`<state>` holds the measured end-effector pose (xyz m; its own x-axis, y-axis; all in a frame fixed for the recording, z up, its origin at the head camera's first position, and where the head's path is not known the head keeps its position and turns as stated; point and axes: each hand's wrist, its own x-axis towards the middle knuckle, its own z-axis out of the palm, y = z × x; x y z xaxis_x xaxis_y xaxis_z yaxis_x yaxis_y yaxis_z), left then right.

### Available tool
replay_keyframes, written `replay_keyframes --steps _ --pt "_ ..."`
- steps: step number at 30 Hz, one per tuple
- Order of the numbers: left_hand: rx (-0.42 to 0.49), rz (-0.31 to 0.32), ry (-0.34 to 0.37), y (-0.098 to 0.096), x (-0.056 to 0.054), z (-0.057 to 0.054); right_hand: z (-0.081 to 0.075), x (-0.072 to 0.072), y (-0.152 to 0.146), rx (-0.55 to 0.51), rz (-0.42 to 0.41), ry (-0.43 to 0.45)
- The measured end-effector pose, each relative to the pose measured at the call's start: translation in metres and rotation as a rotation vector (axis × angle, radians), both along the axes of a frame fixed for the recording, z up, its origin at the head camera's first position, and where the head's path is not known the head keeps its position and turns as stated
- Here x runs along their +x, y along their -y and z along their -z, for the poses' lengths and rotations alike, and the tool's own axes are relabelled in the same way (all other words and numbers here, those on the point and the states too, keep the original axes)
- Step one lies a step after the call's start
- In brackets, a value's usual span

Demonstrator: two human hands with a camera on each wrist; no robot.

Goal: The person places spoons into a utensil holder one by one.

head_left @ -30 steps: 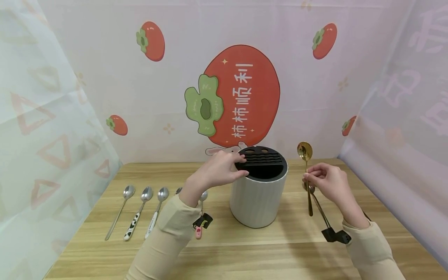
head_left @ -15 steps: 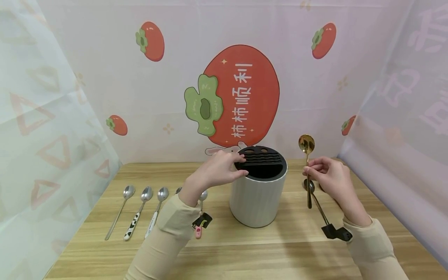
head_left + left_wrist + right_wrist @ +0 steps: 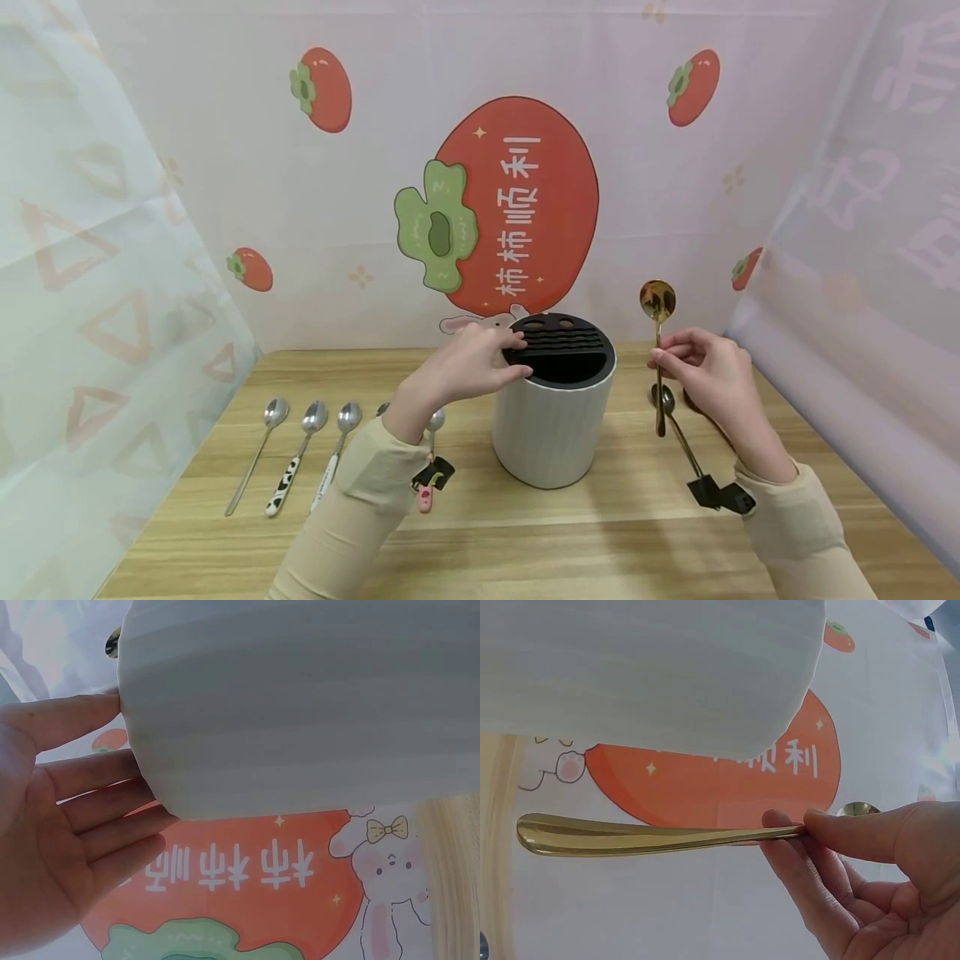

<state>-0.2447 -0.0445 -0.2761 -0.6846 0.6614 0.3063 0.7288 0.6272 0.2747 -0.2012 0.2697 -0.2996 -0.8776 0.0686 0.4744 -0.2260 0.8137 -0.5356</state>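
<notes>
Clearly, the right grip [image 3: 708, 367] pinches the gold spoon [image 3: 658, 302] by its thin handle, bowl up, towards two o'clock from the white holder [image 3: 550, 437]; the left grip [image 3: 476, 360] lies spread at its rim. The spoon looks light, stiff, slippery: best pinched mid-handle.

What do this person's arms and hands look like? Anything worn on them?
The left hand and right hand are bare. Both arms have long, plain beige sleeves with slightly bunched ends, and a small, black, boxy gadget shows beside each sleeve's end.
</notes>
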Motion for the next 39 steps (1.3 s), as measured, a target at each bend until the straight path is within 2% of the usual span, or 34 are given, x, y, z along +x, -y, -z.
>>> replay_keyframes --steps 10,23,30,39 --pt "-0.003 -0.004 0.007 0.000 0.000 0.000 -0.009 0.002 0.001 -0.058 -0.052 -0.024" --pt "0.001 0.000 0.008 0.001 0.000 0.001 -0.024 0.001 0.007 -0.075 -0.077 -0.055" --pt "-0.002 0.000 -0.016 0.001 0.000 0.001 -0.030 0.001 0.011 -0.102 -0.098 -0.069" --pt "-0.011 -0.006 -0.010 0.000 0.002 0.000 -0.035 0.000 0.013 -0.112 -0.110 -0.092"
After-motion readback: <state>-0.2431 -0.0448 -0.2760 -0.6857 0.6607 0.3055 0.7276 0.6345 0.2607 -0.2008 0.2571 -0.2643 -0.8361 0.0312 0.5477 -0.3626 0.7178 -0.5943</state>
